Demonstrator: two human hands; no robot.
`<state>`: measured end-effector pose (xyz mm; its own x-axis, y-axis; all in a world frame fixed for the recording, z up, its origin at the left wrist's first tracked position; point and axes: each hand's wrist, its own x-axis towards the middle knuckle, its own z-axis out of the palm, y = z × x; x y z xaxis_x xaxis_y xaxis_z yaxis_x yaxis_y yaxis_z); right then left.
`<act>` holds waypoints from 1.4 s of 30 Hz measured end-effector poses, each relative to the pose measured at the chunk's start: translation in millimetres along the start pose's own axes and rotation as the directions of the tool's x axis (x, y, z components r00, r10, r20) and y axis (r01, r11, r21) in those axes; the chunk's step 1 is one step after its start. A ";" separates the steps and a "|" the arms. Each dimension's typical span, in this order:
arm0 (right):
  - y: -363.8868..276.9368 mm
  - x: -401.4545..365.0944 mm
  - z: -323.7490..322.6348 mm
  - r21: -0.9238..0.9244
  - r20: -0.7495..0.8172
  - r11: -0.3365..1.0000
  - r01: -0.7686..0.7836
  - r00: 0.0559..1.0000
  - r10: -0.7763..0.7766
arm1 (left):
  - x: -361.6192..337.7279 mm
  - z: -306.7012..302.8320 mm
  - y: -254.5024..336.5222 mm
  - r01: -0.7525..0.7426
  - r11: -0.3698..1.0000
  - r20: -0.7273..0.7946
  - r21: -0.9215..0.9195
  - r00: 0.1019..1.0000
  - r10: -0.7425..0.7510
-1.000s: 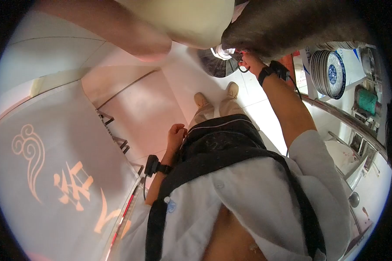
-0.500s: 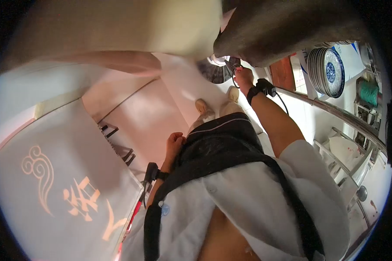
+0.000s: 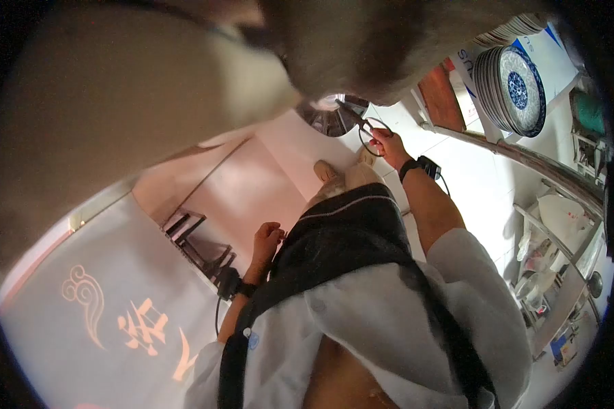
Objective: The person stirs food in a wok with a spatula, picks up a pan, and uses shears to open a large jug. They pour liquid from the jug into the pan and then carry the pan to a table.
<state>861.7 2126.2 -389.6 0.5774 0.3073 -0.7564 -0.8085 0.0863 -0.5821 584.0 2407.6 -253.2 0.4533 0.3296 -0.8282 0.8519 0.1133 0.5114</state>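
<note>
My right hand (image 3: 387, 146) is closed around the loop handles of a pair of dark scissors (image 3: 351, 112), whose blades point up and to the left. Near the scissor tips is a round, dark, ribbed thing (image 3: 331, 123) with a bright centre, partly hidden by a large blurred brownish shape. My left hand (image 3: 267, 240) hangs by the left side of the dark apron (image 3: 348, 228), fingers curled in; I make out nothing in it. A black strap with a small device sits on each wrist.
A stack of blue-and-white plates (image 3: 512, 92) stands at the upper right, behind a metal rail (image 3: 518, 155). Below the rail is a rack (image 3: 552, 238) with a white bowl and bags. A pale panel with characters (image 3: 116, 300) lies at left, beside dark brackets (image 3: 198, 242).
My right hand has shifted slightly down and right in view, and the scissors show more fully. The view has tilted: panel and left hand sit lower, the plates slightly higher.
</note>
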 end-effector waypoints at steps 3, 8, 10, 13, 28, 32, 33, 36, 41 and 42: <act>19.3 5.6 -3.6 0.125 -0.018 0.991 0.041 0.999 -0.039 | 5.7 5.9 28.6 -0.103 0.993 0.039 0.048 0.994 0.101; 17.0 -7.5 34.4 0.247 -0.148 0.968 0.034 0.989 0.003 | 34.4 41.5 135.0 -0.309 0.916 0.114 0.255 0.950 0.289; 11.5 -17.5 62.6 0.098 -0.299 0.984 0.148 0.948 -0.113 | 45.7 57.0 146.7 -0.314 0.909 0.121 0.273 0.949 0.292; 7.5 -24.2 83.0 -0.127 -0.300 0.960 0.250 0.913 -0.278 | 47.5 80.6 166.4 -0.326 0.908 0.268 0.263 0.929 0.256; 98.2 24.9 -2.2 0.322 -0.063 0.929 0.181 0.983 -0.170 | 166.1 76.4 208.2 -0.413 0.728 0.448 0.547 0.879 0.162; 106.4 12.9 15.5 0.475 -0.085 0.869 0.139 0.990 -0.112 | 216.3 112.0 210.1 -0.405 0.751 0.349 0.521 0.904 0.245; 107.6 10.9 22.8 0.491 -0.084 0.861 0.133 0.991 -0.106 | 232.3 127.4 213.1 -0.565 0.580 0.397 0.587 0.825 0.402; 111.2 2.8 41.4 0.235 -0.257 0.930 0.283 0.941 -0.222 | 267.1 159.2 208.3 -0.680 0.213 0.510 0.702 0.688 0.516; 69.1 -33.1 63.8 -0.279 -0.428 0.953 0.122 0.872 -0.237 | 253.8 175.9 205.8 -0.714 0.002 0.604 0.700 0.594 0.531; 71.6 -31.4 65.6 -0.306 -0.429 0.946 0.107 0.872 -0.237 | 251.3 177.7 208.1 -0.583 0.066 0.476 0.810 0.719 0.505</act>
<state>778.2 2184.9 -388.0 0.7438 -0.1589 -0.6493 -0.6684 -0.1755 -0.7228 921.8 2347.4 -395.7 0.8817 -0.1520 -0.4466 0.0048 -0.9438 0.3306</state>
